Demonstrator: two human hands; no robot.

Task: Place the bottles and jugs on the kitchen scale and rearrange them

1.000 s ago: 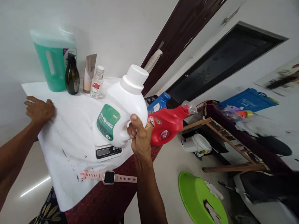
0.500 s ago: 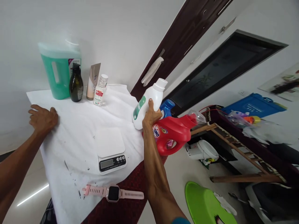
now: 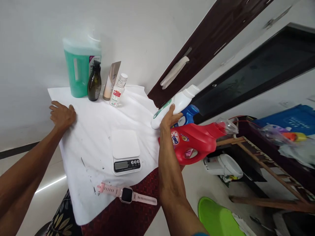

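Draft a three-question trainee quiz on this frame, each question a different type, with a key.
1. True or false: the right hand grasps the white bottle.
2. Where does the smartwatch lie? A) on the kitchen scale; B) across the edge of the white cloth; C) inside the green basin.
3. Fill in: the OMO bottle beside the blue bottle is ____ in colour.
Key: 1 true; 2 B; 3 red.

The left hand and right hand were bare, with lean, uncovered forearms that narrowed toward the wrists. A sliver of teal-blue sleeve showed on the right arm, at the lower edge of the view. Dark clothing at the lower left bore pale yellowish, pointed leaf shapes.
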